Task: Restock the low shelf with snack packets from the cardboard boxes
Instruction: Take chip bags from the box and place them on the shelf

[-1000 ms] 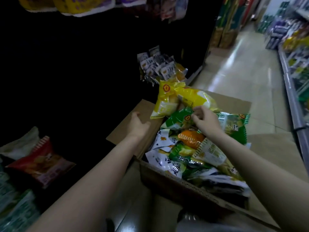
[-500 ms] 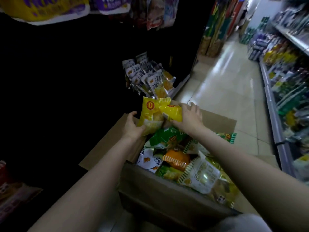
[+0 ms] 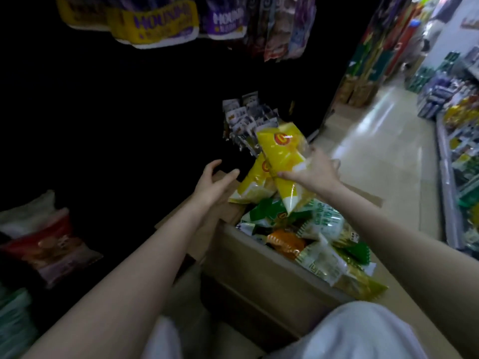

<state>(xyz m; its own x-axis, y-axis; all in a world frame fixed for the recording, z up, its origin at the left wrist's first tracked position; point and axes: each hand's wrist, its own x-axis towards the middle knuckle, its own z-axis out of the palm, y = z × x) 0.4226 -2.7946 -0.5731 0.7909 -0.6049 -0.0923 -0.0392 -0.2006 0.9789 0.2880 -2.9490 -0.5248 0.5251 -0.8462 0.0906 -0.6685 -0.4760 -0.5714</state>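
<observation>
Above the open cardboard box (image 3: 261,268), the right hand (image 3: 315,172) is gripping two yellow snack packets (image 3: 283,156), thumb pinching them, while the left hand (image 3: 213,183) is hovering beside them, fingers spread and holding nothing.

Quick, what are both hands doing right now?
Left hand: open, holding nothing.
Right hand: gripping yellow snack packets above the cardboard box.

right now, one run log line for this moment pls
right hand: grips two yellow packets above cardboard box | left hand: open, holds nothing, over box flap | low shelf: dark, packets not yet placed
</observation>
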